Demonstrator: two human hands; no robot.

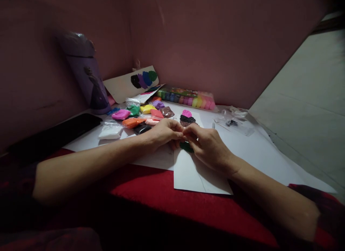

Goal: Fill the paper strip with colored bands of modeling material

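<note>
My left hand [165,133] and my right hand [209,142] meet fingertip to fingertip over a white card [198,177]. Both are closed in a pinch; whatever sits between the fingers is too small or hidden to name. Under the hands, a dark green patch [186,146] shows partly on the card. Beyond the fingers, textured patches in pink [187,113], black [188,119] and brown [185,123] run up it, and the fingers cover its middle. Just left of my left hand lie several small bags of coloured modelling clay, among them an orange one [133,122].
A long clear pack of coloured clay [188,98] lies by the wall. At the left stand a purple tumbler [88,78] and a dark flat object [61,134]. A card with coloured patches [124,85] leans behind. Clear plastic wrappers [239,125] lie at the right.
</note>
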